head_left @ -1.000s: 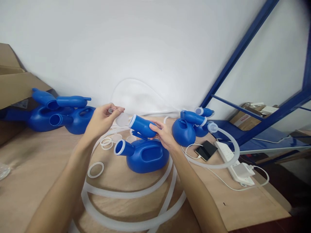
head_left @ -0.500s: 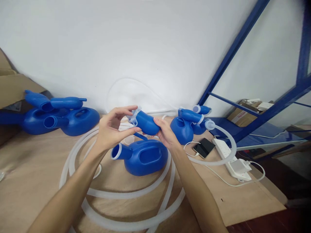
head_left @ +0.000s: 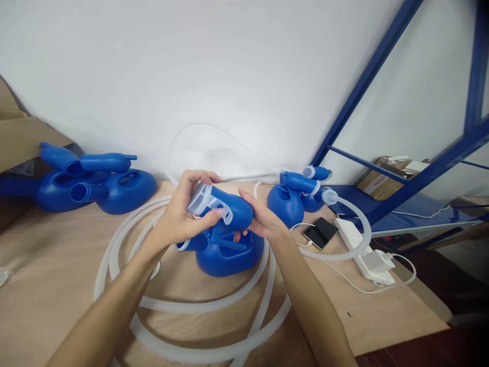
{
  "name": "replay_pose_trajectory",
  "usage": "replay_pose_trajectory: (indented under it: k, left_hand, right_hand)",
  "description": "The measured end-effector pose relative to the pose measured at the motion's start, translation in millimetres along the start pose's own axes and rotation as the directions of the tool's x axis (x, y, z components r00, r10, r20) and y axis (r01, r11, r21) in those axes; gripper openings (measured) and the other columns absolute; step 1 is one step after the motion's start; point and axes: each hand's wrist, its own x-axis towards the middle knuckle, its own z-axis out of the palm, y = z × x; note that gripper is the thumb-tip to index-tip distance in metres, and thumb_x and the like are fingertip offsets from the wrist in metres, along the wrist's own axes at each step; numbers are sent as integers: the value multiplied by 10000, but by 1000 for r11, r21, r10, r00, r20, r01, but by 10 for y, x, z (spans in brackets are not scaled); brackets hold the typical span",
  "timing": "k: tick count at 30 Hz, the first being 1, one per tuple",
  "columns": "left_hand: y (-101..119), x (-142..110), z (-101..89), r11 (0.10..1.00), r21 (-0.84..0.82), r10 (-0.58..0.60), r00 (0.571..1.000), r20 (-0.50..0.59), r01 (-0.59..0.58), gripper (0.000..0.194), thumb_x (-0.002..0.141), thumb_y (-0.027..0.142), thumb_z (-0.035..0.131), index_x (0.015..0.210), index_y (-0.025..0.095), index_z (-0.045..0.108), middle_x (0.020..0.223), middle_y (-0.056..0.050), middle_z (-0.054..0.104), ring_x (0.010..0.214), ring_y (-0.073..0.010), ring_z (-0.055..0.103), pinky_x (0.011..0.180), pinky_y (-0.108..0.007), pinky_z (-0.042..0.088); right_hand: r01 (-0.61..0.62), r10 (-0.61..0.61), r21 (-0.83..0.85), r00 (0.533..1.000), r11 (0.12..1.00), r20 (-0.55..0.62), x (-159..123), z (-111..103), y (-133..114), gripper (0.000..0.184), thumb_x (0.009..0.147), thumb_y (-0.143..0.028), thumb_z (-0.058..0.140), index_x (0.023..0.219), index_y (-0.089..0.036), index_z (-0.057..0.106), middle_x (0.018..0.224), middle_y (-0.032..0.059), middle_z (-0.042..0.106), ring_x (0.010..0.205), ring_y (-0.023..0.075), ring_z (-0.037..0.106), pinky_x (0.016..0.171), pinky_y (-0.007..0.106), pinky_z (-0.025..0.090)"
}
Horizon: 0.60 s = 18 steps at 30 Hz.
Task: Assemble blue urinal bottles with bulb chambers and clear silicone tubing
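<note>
Between my two hands is a blue plastic urinal funnel (head_left: 234, 206), held above the table. A translucent white cap (head_left: 202, 199) with a holed tab covers its left end. My left hand (head_left: 183, 211) is closed round that cap, the thumb pressing on the tab. The funnel's rounded right end sits in my right hand (head_left: 263, 216), whose fingers wrap behind and beneath it. A narrow blue spout points down to the right below the funnel. Directly under it stands a blue urinal bottle (head_left: 225, 260) with a handle opening, partly hidden by my hands and the funnel.
Translucent tubing (head_left: 202, 351) loops over the wooden table (head_left: 46, 306). Other blue bottles stand at left (head_left: 128, 191) and right (head_left: 284, 206), with blue funnels on top. A phone (head_left: 321, 233) and a white power strip (head_left: 361, 250) lie at right, near a blue shelf frame (head_left: 362, 81).
The funnel has turned, so its cap tab and spout now show towards me. My left hand has shifted right and closed more fully round the capped end.
</note>
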Motion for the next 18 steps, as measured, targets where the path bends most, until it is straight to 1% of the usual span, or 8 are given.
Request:
replay_pose_trajectory:
  k: [2, 5, 7, 9, 11, 12, 15, 18]
  left_hand:
    - [39, -8, 43, 996, -46, -81, 997, -18, 80, 360, 885, 331, 762, 1152, 244, 536, 1236, -97, 693, 1120, -260, 681, 956, -400, 550]
    - [47, 15, 79, 960, -28, -278, 948, -152, 277, 251, 911, 426, 707, 1048, 229, 635, 1047, -57, 726, 967, -239, 689, 872, -351, 547]
    - [22, 48, 100, 898, -124, -439, 850, -289, 422, 284, 901, 500, 685, 959, 223, 663, 936, -35, 704, 855, -212, 658, 757, -308, 528]
    - [1, 83, 128, 788, -296, -614, 719, -325, 540, 317, 866, 524, 695, 921, 213, 663, 889, -21, 674, 763, -183, 616, 627, -271, 481]
    - [3, 106, 160, 673, -395, -735, 625, -261, 626, 327, 821, 507, 738, 910, 200, 672, 870, -16, 657, 715, -164, 584, 561, -249, 436]
    - [14, 111, 177, 638, -409, -764, 604, -229, 652, 331, 800, 496, 762, 905, 193, 679, 866, -15, 657, 713, -160, 580, 562, -244, 432]
    - [59, 96, 220, 616, -424, -772, 616, -157, 664, 391, 784, 538, 786, 930, 183, 709, 890, -40, 707, 785, -190, 632, 649, -267, 483]
    - [75, 41, 243, 666, -434, -717, 680, -151, 606, 527, 864, 663, 649, 1039, 175, 740, 1054, -109, 767, 961, -278, 702, 805, -355, 556]
  right_hand:
    - [19, -19, -13, 999, 1000, 33, -7, 42, 18, 773, 995, -771, 392, 1279, -108, 668, 675, 63, 745, 474, 187, 698, 355, 208, 494]
    - [303, -310, -133, 950, 944, -38, -72, 106, 11, 796, 919, -840, 467, 1393, -219, 619, 1159, 110, 781, 828, 229, 793, 580, 269, 630]
    - [504, -552, -344, 832, 792, -50, -136, 140, -15, 725, 898, -770, 602, 1431, -279, 587, 1448, 98, 652, 1201, 279, 715, 884, 350, 642]
    - [575, -694, -591, 719, 566, 35, -195, 167, -40, 734, 835, -654, 769, 1439, -282, 580, 1535, 99, 575, 1389, 313, 583, 1090, 418, 545]
    - [526, -724, -767, 680, 368, 119, -235, 198, -43, 789, 755, -558, 878, 1429, -273, 583, 1475, 106, 618, 1367, 327, 594, 1134, 453, 502]
    - [483, -731, -822, 670, 300, 127, -246, 219, -33, 785, 738, -525, 898, 1414, -270, 590, 1418, 104, 656, 1314, 326, 629, 1124, 459, 504]
    - [379, -765, -896, 640, 233, 72, -238, 303, 21, 684, 756, -446, 878, 1362, -278, 609, 1287, 79, 722, 1153, 311, 707, 1061, 458, 533]
    - [402, -791, -867, 612, 293, 17, -195, 394, 63, 610, 749, -391, 865, 1304, -285, 634, 1238, 52, 741, 1109, 295, 721, 1040, 450, 546]
